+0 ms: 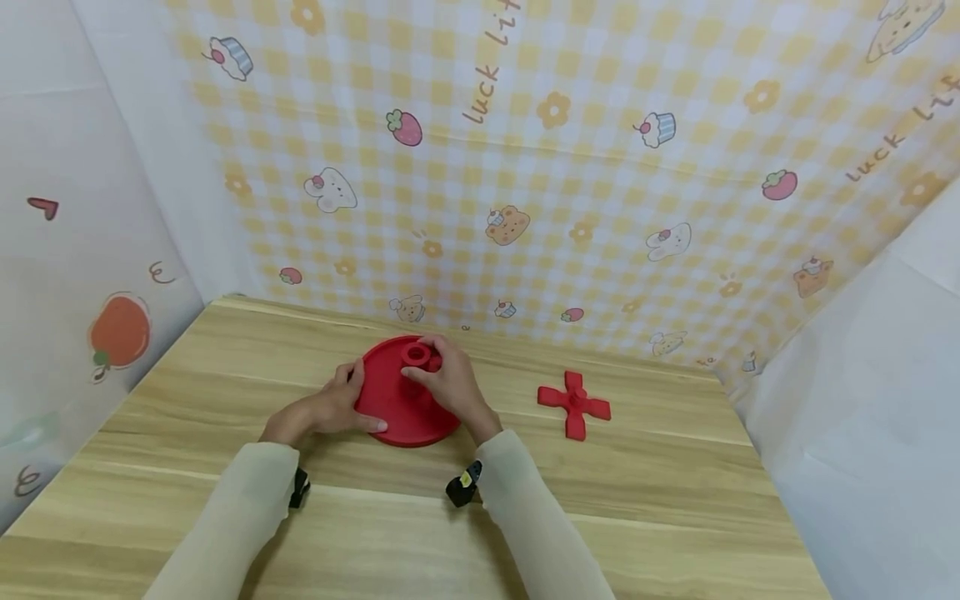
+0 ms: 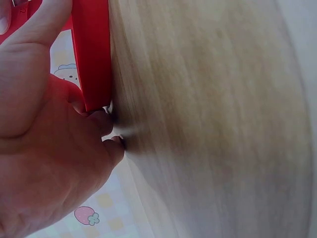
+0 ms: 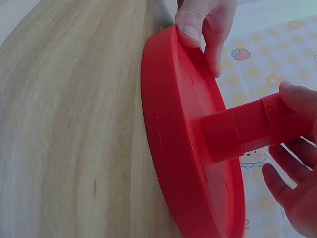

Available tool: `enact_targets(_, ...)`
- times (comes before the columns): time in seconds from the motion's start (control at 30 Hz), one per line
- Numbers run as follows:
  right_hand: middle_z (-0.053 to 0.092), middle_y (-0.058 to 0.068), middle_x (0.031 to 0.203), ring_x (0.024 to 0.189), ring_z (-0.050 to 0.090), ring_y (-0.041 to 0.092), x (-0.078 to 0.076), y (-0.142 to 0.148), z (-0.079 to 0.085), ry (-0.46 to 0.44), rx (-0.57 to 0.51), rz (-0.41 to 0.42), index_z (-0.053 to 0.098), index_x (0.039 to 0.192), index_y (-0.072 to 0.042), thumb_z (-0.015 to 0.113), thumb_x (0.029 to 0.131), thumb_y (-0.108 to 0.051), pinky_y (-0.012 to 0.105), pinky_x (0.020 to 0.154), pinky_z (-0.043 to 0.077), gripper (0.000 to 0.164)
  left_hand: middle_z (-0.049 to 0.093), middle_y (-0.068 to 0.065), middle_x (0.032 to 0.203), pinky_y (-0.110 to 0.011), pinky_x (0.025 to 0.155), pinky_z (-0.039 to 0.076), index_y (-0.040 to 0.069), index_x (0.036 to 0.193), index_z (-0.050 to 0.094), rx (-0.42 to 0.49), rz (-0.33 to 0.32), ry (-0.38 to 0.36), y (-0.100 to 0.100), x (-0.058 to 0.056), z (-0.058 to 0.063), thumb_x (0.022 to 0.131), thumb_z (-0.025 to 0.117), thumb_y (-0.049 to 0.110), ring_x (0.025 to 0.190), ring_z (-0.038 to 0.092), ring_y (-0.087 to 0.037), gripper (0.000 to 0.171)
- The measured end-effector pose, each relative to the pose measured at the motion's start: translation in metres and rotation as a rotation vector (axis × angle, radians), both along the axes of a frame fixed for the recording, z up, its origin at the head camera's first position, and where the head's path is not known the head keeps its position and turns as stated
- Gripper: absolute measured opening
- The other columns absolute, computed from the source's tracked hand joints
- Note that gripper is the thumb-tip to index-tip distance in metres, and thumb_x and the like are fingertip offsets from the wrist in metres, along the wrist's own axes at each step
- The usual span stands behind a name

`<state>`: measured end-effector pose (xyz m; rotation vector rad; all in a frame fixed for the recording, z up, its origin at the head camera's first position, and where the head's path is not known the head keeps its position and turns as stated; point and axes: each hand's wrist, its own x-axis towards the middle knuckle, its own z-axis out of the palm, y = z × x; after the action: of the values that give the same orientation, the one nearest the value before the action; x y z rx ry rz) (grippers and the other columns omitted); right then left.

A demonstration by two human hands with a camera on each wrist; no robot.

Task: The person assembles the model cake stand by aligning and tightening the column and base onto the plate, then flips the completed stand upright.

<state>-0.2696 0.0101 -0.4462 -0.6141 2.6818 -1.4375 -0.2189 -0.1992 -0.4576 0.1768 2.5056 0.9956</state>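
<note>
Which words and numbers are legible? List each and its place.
"luck lif": patterned backdrop, twice, cut off.
"fe": backdrop, lower right.
"e": backdrop, lower middle.
"32": red post.
Too blurred: yellow sticker on black wrist device; mark on red piece in left wrist view.

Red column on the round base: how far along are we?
Looks done: the red column stands upright on the red round base. In hand: the left hand holds the base's rim while the right hand grips the column's top; whether the joint is fully seated, I can't tell. Apparently remaining: the red cross-shaped piece, lying apart on the table, unattached.
</note>
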Motion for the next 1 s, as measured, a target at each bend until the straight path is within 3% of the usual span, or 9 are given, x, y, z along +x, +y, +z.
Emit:
enact_targets(0.53,0.073,0.006,0.116,0.103,0.067,0.015,0.0,0.001,-0.006,0.047,-0.072,-0.007,0.063,0.124,-0.01,0.079,0.085,-0.021,0.023,0.086,0.056,0.043,-0.003,-0.031,0.157,-0.067,0.112,0.025,-0.009,0.152,-0.013,-0.028,0.008,0.001,0.005,-0.004,-0.002,0.082,0.078,0.047,0.141,0.01,-0.056,0.128)
enact_targets(0.77,0.073,0.005,0.115,0.103,0.067,0.014,0.003,-0.003,-0.011,0.002,-0.091,-0.039,0.063,0.122,-0.011,0.08,0.085,-0.02,0.023,0.087,0.056,0.042,-0.004,-0.032,0.157,-0.066,0.112,0.026,-0.01,0.152,-0.013,-0.032,0.004,0.002,0.002,0.001,-0.003,0.081,0.078,0.048,0.14,0.011,-0.056,0.129)
enact_targets(1.0,0.074,0.005,0.114,0.103,0.068,0.014,0.002,-0.006,-0.011,0.016,-0.098,-0.056,0.063,0.122,-0.01,0.08,0.085,-0.019,0.024,0.087,0.056,0.042,-0.006,-0.032,0.156,-0.066,0.112,0.025,-0.011,0.151,-0.014,-0.02,0.015,0.022,0.003,-0.001,-0.003,0.082,0.079,0.044,0.139,0.01,-0.057,0.128)
